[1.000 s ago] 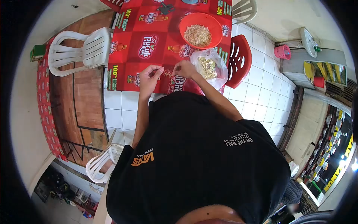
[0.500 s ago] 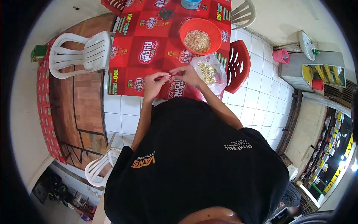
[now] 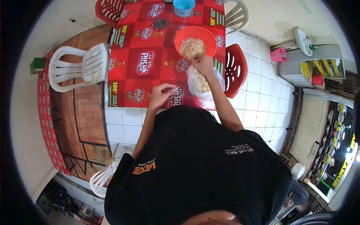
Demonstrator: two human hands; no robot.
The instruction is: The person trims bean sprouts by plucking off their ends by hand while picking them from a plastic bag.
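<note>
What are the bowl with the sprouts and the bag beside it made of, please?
Red-orange bowl: probably smooth plastic, given its even, bright colour and soft sheen. Bag: likely thin plastic film, since it looks cloudy, crinkled and partly see-through.

"What clothing shows?"

"A black, short-sleeved T-shirt [image 3: 198, 187] with an orange VANS logo [image 3: 144, 167] on the left."

"And on the right?"

"Small pale lettering [image 3: 239, 150], with OFF THE WALL as its largest line."
</note>
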